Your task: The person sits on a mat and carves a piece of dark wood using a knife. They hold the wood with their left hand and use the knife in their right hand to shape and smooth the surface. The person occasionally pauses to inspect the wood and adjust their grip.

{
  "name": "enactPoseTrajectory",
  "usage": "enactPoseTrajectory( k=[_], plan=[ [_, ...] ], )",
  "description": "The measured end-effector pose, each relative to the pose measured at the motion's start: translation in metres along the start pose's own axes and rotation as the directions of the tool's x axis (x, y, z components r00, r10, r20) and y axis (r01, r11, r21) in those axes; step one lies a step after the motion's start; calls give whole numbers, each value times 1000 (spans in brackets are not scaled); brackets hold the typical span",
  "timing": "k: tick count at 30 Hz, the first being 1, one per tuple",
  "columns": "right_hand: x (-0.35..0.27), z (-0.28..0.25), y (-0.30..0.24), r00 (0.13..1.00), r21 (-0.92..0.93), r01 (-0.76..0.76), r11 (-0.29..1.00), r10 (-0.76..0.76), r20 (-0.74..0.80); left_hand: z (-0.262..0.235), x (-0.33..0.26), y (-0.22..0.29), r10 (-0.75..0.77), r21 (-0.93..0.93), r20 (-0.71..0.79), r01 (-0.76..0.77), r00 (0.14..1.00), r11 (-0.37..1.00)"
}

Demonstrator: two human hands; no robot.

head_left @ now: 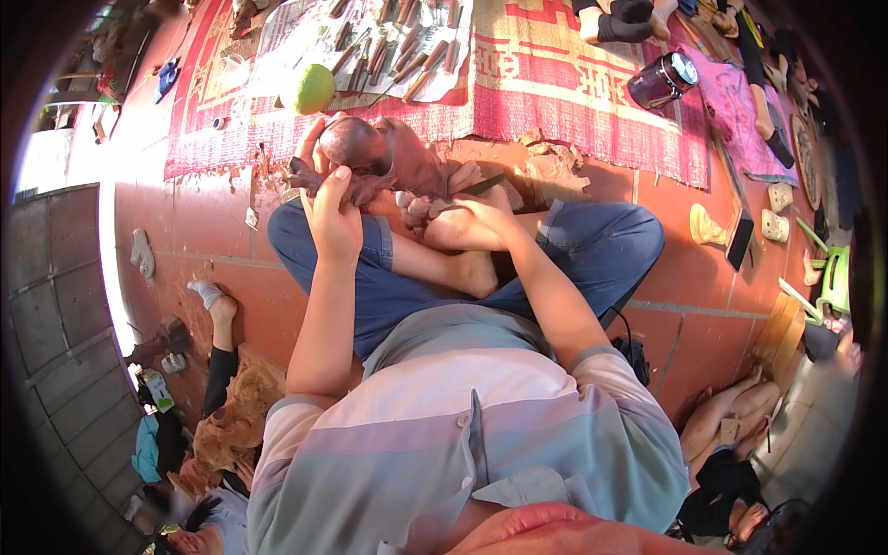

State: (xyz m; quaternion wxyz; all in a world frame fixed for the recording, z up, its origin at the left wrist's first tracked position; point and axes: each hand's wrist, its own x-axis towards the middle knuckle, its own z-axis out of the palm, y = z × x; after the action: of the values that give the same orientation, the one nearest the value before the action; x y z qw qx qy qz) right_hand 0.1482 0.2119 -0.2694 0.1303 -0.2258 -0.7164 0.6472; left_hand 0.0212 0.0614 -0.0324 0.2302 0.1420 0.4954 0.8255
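A reddish-brown wood carving [412, 162] with a smooth rounded top is held over my crossed legs. My left hand [330, 199] is closed around its left end, with the thumb on the near side and fingers behind. My right hand [467, 222] is closed at the carving's lower right. A dark, flat, narrow piece [485, 185] shows beside its fingers; I cannot make out what it is. Just beyond the carving, a green round fruit [313, 90] sits on the mat.
Several wood-handled carving tools [398, 51] lie on paper over a red patterned mat [546, 92]. A dark cylinder with a lit top [661, 80] stands at the mat's right. Pale wood chunks [552, 171] lie past my knees. Other people sit around on the tiled floor [213, 222].
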Motion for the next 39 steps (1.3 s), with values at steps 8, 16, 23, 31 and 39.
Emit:
enactPoseTrajectory(
  k=[8,16,23,31,39],
  plan=[
    [-8,2,-15,997,-134,-56,989,48,-60,7,-1,3,88,20,24,-88,996,996],
    [-22,13,-22,999,-343,-42,938,46,4,4,-5,-1,68,-13,17,-68,998,998],
    [-33,-3,-83,987,-655,112,747,-9,158,-41,6,-31,-7,-2,-110,7,994,1000],
    [-22,1,-27,890,181,90,979,3,-456,-15,0,-12,47,-104,-18,-48,999,993],
    [-26,-31,-25,756,632,39,774,391,-525,-88,-20,-86,-216,69,-227,237,950,969]
  ],
)
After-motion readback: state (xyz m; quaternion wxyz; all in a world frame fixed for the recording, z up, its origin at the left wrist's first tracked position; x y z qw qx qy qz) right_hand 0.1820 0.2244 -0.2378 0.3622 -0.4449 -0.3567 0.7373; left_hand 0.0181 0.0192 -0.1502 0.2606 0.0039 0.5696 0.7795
